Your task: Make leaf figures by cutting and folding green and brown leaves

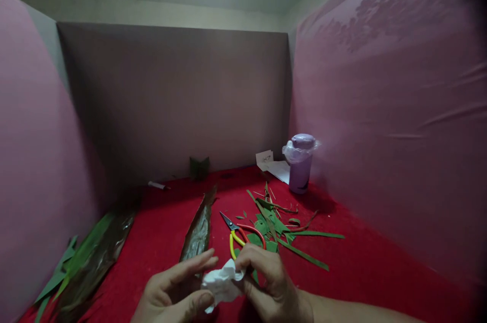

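A crumpled white tissue [222, 285] is between my two hands at the bottom middle. My right hand [268, 280] pinches its right end between thumb and bent fingers. On the other side my left hand [177, 287] has its fingers stretched out and apart, the thumb against the tissue's left edge. Just beyond the hands lie scissors [233, 226] with dark blades and one red and one yellow handle. A long dried brown leaf strip [198, 231], dark and shiny along its middle, lies behind my left hand.
Cut green leaf pieces [270, 219] and thin strips are scattered right of the scissors on red cloth [160, 231]. A purple tumbler [300, 168] and white papers [279, 170] stand behind. Large leaves [99, 252] lie left; a folded green leaf piece [200, 167] and white tube [157, 185] are farther back.
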Demonstrator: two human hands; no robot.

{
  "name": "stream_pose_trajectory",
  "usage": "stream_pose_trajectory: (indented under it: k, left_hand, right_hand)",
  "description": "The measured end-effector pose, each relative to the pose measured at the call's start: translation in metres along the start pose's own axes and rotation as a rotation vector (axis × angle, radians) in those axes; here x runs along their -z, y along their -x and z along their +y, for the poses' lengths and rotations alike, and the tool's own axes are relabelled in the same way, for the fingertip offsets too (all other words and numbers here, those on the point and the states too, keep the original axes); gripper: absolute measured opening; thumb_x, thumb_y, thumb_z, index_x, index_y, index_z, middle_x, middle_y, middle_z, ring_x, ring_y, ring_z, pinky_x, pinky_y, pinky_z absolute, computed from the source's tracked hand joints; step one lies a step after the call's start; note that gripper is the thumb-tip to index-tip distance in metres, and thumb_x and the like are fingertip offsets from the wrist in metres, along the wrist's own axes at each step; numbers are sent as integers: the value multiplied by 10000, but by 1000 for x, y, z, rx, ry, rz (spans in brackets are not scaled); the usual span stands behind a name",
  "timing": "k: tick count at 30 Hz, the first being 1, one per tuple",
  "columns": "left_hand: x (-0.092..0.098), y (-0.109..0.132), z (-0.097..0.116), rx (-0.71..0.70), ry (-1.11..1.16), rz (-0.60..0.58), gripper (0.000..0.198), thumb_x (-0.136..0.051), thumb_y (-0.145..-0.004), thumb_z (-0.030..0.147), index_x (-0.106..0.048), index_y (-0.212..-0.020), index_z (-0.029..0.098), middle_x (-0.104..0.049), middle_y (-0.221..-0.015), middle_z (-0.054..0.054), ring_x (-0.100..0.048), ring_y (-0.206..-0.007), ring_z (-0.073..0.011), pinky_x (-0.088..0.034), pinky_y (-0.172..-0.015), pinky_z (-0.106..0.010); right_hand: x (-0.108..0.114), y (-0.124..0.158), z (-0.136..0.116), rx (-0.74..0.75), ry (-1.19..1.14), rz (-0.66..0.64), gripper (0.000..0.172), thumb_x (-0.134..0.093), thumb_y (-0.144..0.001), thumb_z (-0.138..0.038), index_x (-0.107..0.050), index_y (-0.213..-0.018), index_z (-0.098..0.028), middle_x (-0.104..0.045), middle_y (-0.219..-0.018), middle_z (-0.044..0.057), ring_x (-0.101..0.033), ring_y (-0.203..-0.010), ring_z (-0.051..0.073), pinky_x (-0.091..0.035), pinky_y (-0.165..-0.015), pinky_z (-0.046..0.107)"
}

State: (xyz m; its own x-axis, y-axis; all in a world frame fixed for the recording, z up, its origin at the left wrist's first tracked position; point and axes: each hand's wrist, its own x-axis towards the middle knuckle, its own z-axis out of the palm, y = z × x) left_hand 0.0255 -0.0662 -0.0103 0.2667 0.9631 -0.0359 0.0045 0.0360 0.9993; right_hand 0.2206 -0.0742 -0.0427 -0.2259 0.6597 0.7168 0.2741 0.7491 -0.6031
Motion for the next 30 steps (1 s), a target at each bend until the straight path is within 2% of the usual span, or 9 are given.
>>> stream_pose_trajectory:
  k: [4,7,9,13,20,25,27,30]
  left_hand:
    - [-2,-1,-3,-87,-22,20,169,-783,-534,285,-756,-684,212,-702,-648,-46,-615,-571,-172,-487,-521,-246]
    - [-1,-2,-4,-133,-57,-31,123,-783,-540,265,-756,-648,212,-645,-585,-25,-567,-531,-131,-440,-484,-209]
    - [-1,-3,-3,-159,-77,-18,114,-782,-546,260,-758,-647,216,-603,-564,-10,-523,-506,-101,-403,-461,-191]
    - [0,-3,-3,-181,-86,-2,114,-755,-593,271,-763,-694,218,-558,-568,-1,-484,-506,-87,-376,-463,-194]
    - [6,-4,-11,-223,-19,-96,171,-703,-662,267,-756,-822,243,-626,-727,-32,-535,-581,-113,-417,-521,-219]
    - [4,-6,-11,-157,13,29,291,-667,-689,379,-721,-945,252,-678,-811,-46,-492,-448,-80,-397,-402,-205]
    - [4,-6,-10,-129,0,29,308,-637,-716,409,-716,-955,232,-703,-833,-67,-544,-519,-107,-444,-477,-219]
    - [2,-5,-9,-89,6,-17,261,-701,-663,369,-733,-869,212,-722,-784,-66,-600,-628,-143,-461,-565,-223]
  right_hand:
    - [-3,5,-4,3,-15,-6,36,-528,-788,-146,-553,-794,-171,-549,-649,18,-482,-580,126,-378,-549,227]
    - [-6,9,-3,-37,-40,26,70,-547,-779,-121,-555,-823,-174,-562,-677,9,-497,-594,114,-383,-559,207]
    - [-7,10,-2,-68,-42,35,69,-551,-782,-120,-554,-820,-178,-569,-689,7,-503,-602,112,-386,-568,204]
    - [-9,10,-1,-104,-52,43,37,-549,-800,-143,-553,-805,-180,-561,-689,3,-499,-613,116,-384,-584,214]
    - [-8,7,0,-198,-140,60,92,-490,-789,-107,-549,-789,-178,-512,-684,-3,-466,-613,120,-383,-563,215]
    - [-8,10,0,-202,-192,109,117,-468,-788,-94,-534,-806,-189,-509,-713,-3,-476,-631,124,-396,-575,215]
    - [-8,12,-1,-187,-182,106,132,-468,-776,-81,-536,-802,-190,-507,-711,-4,-475,-639,126,-397,-583,218]
    - [-9,12,-3,-191,-156,75,137,-470,-770,-79,-550,-801,-185,-524,-708,1,-487,-648,132,-399,-596,223]
